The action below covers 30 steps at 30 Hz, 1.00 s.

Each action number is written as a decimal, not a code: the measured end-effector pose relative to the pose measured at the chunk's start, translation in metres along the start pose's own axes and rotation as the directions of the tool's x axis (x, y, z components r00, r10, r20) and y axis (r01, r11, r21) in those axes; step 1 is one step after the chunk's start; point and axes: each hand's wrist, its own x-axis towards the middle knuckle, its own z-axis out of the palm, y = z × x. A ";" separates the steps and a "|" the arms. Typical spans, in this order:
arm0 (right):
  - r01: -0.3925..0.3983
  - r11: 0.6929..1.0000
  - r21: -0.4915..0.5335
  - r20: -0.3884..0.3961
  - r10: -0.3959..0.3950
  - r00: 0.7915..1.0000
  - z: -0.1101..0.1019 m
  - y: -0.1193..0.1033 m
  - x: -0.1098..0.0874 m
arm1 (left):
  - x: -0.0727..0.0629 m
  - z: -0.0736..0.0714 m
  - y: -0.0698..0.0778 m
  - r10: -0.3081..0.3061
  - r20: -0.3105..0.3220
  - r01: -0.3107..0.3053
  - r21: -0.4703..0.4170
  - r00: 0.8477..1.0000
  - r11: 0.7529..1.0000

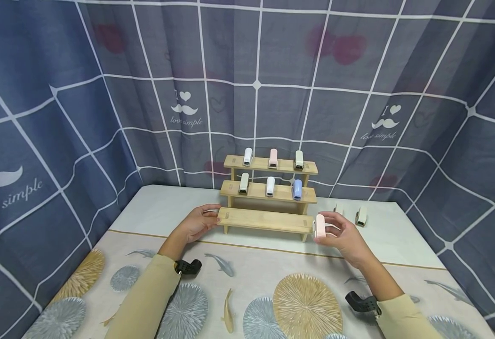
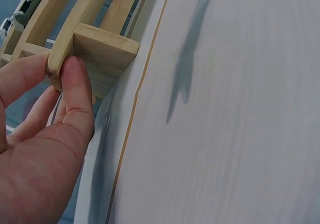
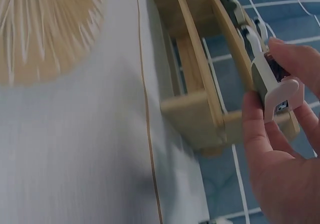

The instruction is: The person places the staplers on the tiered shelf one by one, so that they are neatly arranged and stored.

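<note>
A three-tier wooden stand point(image 1: 264, 220) has its bottom step bare. My left hand point(image 1: 197, 222) pinches the left end of that step between thumb and fingers, seen close in the left wrist view. At the right end of the step, my right hand point(image 1: 342, 235) holds a small pink stapler point(image 1: 320, 226) by its sides; the right wrist view shows the stapler point(image 3: 281, 96) between thumb and fingers. The middle step carries a pale green stapler point(image 1: 243, 183), a white stapler point(image 1: 270, 186) and a blue stapler point(image 1: 297, 189).
On the top step sit a white stapler point(image 1: 248, 156), a pink stapler point(image 1: 273, 158) and a pale green stapler point(image 1: 299, 160). Right of the stand, a cream stapler point(image 1: 361, 216) stands on the table point(image 1: 383, 235); another is partly hidden behind my right hand. A checked curtain point(image 1: 230, 108) surrounds the table.
</note>
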 end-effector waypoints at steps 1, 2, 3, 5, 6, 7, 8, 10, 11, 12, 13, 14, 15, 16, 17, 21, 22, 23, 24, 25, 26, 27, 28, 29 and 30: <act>0.003 1.000 0.011 0.004 -0.003 1.000 0.004 -0.001 0.001 | 0.000 0.000 0.000 -0.003 -0.003 0.003 -0.002 1.000 1.000; 0.005 1.000 0.020 0.008 -0.005 1.000 0.007 -0.001 0.002 | 0.000 0.000 0.000 -0.007 -0.008 0.007 -0.003 1.000 1.000; 0.006 1.000 0.031 0.013 -0.007 1.000 0.011 -0.001 0.003 | 0.000 0.000 0.000 -0.008 -0.009 0.008 -0.003 1.000 1.000; 0.014 0.999 0.052 0.024 -0.015 1.000 0.018 -0.002 0.006 | 0.001 0.000 0.000 -0.014 -0.019 0.014 0.001 1.000 1.000; 0.016 0.998 0.061 0.029 -0.018 0.999 0.022 -0.003 0.008 | 0.001 0.000 0.000 -0.017 -0.025 0.017 0.001 1.000 1.000; 0.019 0.998 0.067 0.035 -0.022 0.999 0.025 -0.003 0.009 | 0.001 0.000 0.000 -0.020 -0.030 0.020 0.001 0.999 1.000; 0.021 0.997 0.071 0.040 -0.023 0.999 0.029 -0.003 0.011 | 0.002 0.000 0.000 -0.021 -0.031 0.021 0.005 0.999 1.000; 0.023 0.996 0.082 0.057 -0.028 0.998 0.037 -0.004 0.015 | 0.002 0.001 0.000 -0.017 -0.029 0.018 0.012 0.999 1.000; 0.023 0.996 0.086 0.068 -0.029 0.997 0.040 -0.005 0.017 | 0.002 0.001 0.001 -0.018 -0.031 0.019 0.015 0.999 1.000; 0.021 0.996 0.089 0.076 -0.028 0.997 0.044 -0.006 0.018 | 0.002 0.001 0.001 -0.019 -0.032 0.020 0.016 0.999 1.000; 0.020 0.996 0.091 0.085 -0.028 0.996 0.049 -0.007 0.020 | 0.002 0.001 0.001 -0.020 -0.033 0.020 0.018 0.999 1.000; 0.019 0.995 0.093 0.095 -0.028 0.995 0.053 -0.008 0.022 | 0.002 0.001 0.001 -0.021 -0.032 0.022 0.019 0.999 1.000; 0.019 0.995 0.096 0.103 -0.029 0.994 0.057 -0.009 0.024 | 0.002 0.001 0.001 -0.022 -0.031 0.023 0.017 0.999 1.000; 0.020 0.995 0.096 0.108 -0.030 0.994 0.061 -0.010 0.026 | 0.002 0.000 0.001 -0.023 -0.030 0.023 0.017 0.999 1.000; 0.021 0.995 0.098 0.114 -0.032 0.993 0.065 -0.010 0.029 | 0.002 0.000 0.001 -0.025 -0.031 0.025 0.017 0.999 1.000; 0.026 0.995 0.099 0.124 -0.039 0.992 0.082 -0.011 0.039 | 0.001 -0.001 0.000 -0.015 -0.026 0.016 0.025 1.000 1.000; 0.029 0.995 0.096 0.127 -0.041 0.991 0.086 -0.011 0.042 | 0.001 -0.001 0.000 -0.011 -0.023 0.012 0.029 1.000 1.000; 0.034 0.995 0.090 0.130 -0.045 0.990 0.090 -0.011 0.045 | 0.001 -0.001 0.000 -0.007 -0.021 0.007 0.031 1.000 0.999; 0.037 0.996 0.085 0.130 -0.048 0.990 0.094 -0.011 0.047 | 0.001 -0.001 0.000 -0.005 -0.021 0.006 0.032 1.000 0.999; 0.039 0.996 0.079 0.131 -0.049 0.990 0.098 -0.012 0.050 | 0.000 0.000 0.000 -0.003 -0.019 0.004 0.031 1.000 0.999; 0.041 0.997 0.073 0.133 -0.051 0.990 0.102 -0.011 0.053 | 0.000 0.000 0.000 -0.004 -0.020 0.004 0.030 1.000 1.000; 0.045 0.997 0.068 0.137 -0.054 0.989 0.105 -0.011 0.056 | 0.000 0.000 0.000 -0.003 -0.018 0.003 0.028 1.000 1.000; 0.049 0.997 0.062 0.141 -0.057 0.988 0.109 -0.011 0.058 | 0.000 0.000 0.000 -0.004 -0.019 0.005 0.026 1.000 1.000; 0.051 0.997 0.058 0.144 -0.059 0.988 0.113 -0.012 0.060 | 0.000 0.000 0.000 -0.006 -0.020 0.006 0.025 1.000 1.000; 0.050 0.997 0.056 0.148 -0.058 0.987 0.116 -0.012 0.063 | 0.001 0.000 0.000 -0.006 -0.019 0.006 0.025 1.000 1.000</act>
